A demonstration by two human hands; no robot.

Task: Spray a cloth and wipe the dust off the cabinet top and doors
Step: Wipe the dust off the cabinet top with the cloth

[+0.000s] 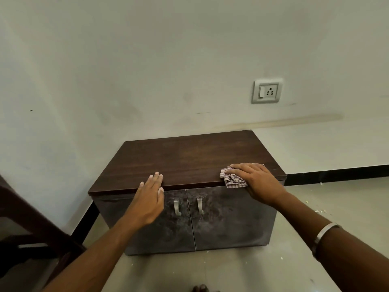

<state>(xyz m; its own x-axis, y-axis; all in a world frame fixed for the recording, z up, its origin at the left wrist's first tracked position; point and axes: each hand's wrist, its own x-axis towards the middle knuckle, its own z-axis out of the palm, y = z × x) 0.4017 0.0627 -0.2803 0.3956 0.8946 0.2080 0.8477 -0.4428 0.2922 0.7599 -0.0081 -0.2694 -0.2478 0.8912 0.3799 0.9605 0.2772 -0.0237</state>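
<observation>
Palm down, our right hand (255, 180) presses the checked cloth (232, 180) flat, unclenched, on the front right corner of the cabinet top (179, 159). Our left hand (149, 199) rests released, fingers (156, 178) straight, on the front edge above the dusty doors (231, 218).

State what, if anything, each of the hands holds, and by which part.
Nothing is gripped. The right hand presses flat on the checked cloth, covering its right side, on the cabinet top; the left hand rests on its front edge.
</observation>
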